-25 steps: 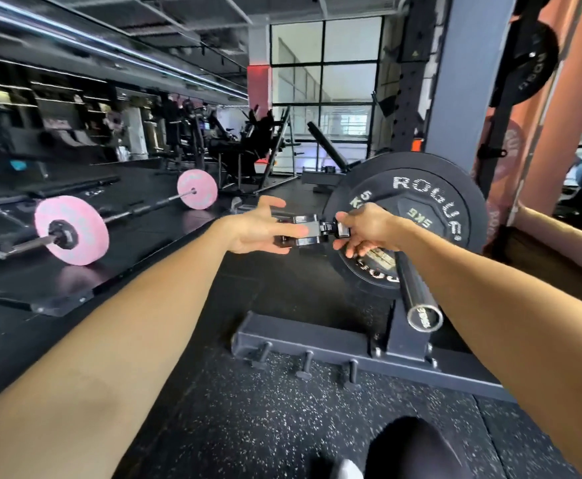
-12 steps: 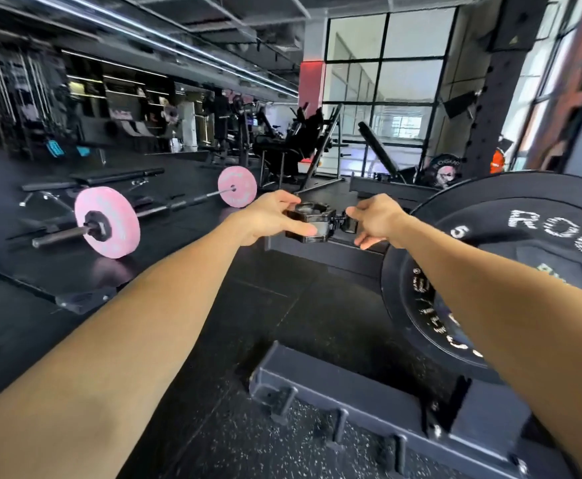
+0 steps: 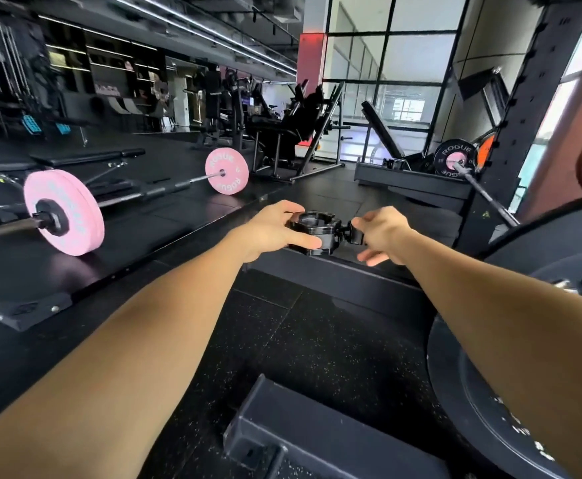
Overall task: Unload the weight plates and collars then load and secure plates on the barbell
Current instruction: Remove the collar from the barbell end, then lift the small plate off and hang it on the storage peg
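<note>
Left hand (image 3: pixel 275 228) fingers (image 3: pixel 305 240) clasp the black plastic clamp collar (image 3: pixel 317 231), held in the air off any bar; right hand (image 3: pixel 381 233) pinches its lever (image 3: pixel 356 232). Unloading seems underway; next, likely set it down, then pull the black rubber plate (image 3: pixel 462 392)

Two long bare arms come up from the bottom of the view, one on each side. No sleeve covers either forearm, and no watch, band or ring shows on either wrist or on the fingers. The bare left hand (image 3: pixel 275 226) and the bare right hand (image 3: pixel 381 231) wear no gloves, and the fingernails look short and plain.
</note>
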